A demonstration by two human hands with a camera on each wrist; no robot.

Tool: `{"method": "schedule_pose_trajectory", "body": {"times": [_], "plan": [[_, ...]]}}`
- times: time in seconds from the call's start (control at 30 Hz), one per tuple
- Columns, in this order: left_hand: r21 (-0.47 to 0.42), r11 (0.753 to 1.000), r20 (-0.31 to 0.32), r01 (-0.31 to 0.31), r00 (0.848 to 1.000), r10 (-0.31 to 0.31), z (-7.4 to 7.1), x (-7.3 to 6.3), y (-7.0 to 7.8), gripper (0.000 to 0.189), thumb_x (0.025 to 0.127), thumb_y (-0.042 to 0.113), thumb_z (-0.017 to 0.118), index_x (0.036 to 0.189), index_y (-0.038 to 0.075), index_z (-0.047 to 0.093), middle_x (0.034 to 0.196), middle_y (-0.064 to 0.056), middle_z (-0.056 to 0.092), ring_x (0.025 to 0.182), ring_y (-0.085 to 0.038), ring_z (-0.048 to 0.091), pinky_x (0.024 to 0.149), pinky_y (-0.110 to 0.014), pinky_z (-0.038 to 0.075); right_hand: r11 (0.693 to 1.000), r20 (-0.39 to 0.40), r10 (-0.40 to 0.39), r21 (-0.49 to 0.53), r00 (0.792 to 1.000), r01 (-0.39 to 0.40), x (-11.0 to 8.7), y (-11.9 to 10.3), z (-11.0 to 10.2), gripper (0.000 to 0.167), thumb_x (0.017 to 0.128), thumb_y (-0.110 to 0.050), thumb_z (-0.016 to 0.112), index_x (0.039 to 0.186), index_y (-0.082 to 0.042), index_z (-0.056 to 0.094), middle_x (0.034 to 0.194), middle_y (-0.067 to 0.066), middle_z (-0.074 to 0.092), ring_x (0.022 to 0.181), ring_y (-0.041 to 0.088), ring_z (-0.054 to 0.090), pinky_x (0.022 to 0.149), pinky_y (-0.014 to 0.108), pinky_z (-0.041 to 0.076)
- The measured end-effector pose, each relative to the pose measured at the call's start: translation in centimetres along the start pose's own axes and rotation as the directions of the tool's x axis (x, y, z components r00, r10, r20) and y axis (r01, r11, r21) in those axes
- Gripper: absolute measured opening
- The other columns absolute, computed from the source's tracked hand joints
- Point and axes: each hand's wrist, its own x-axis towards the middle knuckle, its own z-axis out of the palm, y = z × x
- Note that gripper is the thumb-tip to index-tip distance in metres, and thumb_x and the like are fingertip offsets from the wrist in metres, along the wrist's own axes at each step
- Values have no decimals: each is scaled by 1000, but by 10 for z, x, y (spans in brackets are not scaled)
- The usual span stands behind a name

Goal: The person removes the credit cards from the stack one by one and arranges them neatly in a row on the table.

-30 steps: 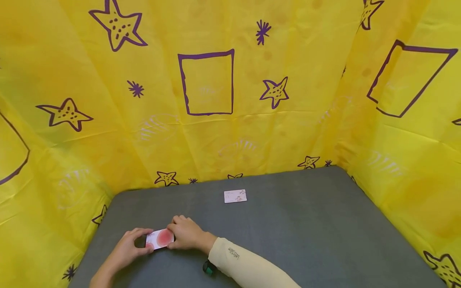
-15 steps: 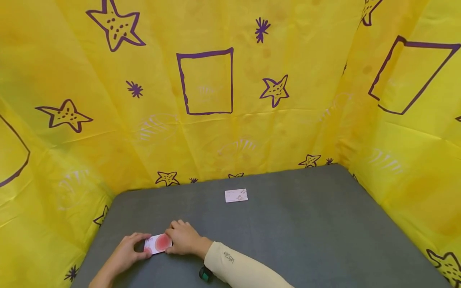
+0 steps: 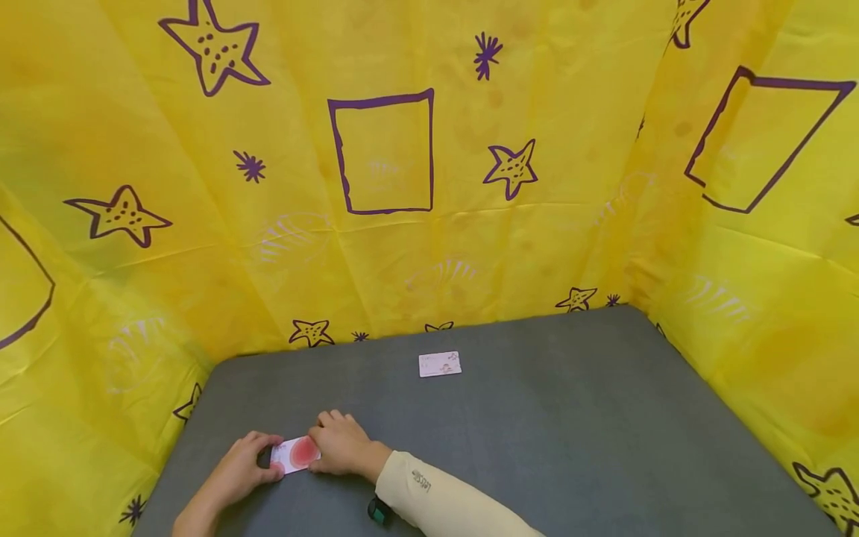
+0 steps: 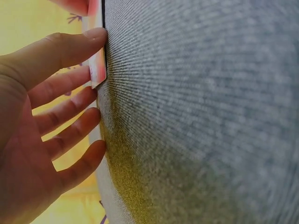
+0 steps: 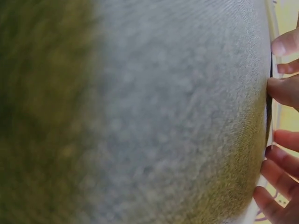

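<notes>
A small white card point(image 3: 288, 458) with red circles lies low over the grey tabletop, at the front left in the head view. My left hand point(image 3: 236, 470) holds its left end between thumb and index finger; the other fingers spread along the tabletop in the left wrist view, where the printed face point(image 4: 99, 71) shows at a slant. My right hand point(image 3: 345, 445) pinches the right end, covering that edge. In the right wrist view the card is a thin dark edge point(image 5: 269, 112) beside the thumb point(image 5: 282, 91).
Farther back on the grey table point(image 3: 537, 418) lies a second pale card point(image 3: 440, 364) with small printed figures. Yellow cloth walls point(image 3: 382, 276) with purple drawings rise along the back and sides. A dark strap with a green part point(image 3: 379, 511) sits by the right sleeve point(image 3: 450, 492).
Both hands have come slightly nearer and left with the card between them. Over the last half second they barely move. The card at the back stays put.
</notes>
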Motion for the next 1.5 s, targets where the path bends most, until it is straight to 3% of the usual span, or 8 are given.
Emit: {"method": "schedule_pose_trajectory", "body": {"times": [0.2,0.93,1.5], "plan": [[11,1000,8,14,1000,-14,2,1,-1,48,70,22,84,111,2,68,104,-10,62,97,-28,56,86,-48,46,1000,23,-4,-11,1000,4,1,-1,0,38,83,-53,71,111,-28,68,105,-12,55,90,4,46,70,20,35],[11,998,28,55,998,-55,6,-2,-4,50,73,22,82,116,3,67,108,-9,62,100,-28,55,87,-49,45,998,20,-28,-62,999,29,-1,-3,2,36,82,-56,70,104,-27,70,97,-11,54,84,5,45,68,20,36],[-5,999,3,41,999,-41,5,0,-2,51,72,19,81,117,2,66,111,-13,62,99,-27,53,87,-47,45,998,22,-40,-40,999,41,3,6,2,39,82,-59,68,106,-28,70,94,-10,53,82,5,44,67,19,36]]}}
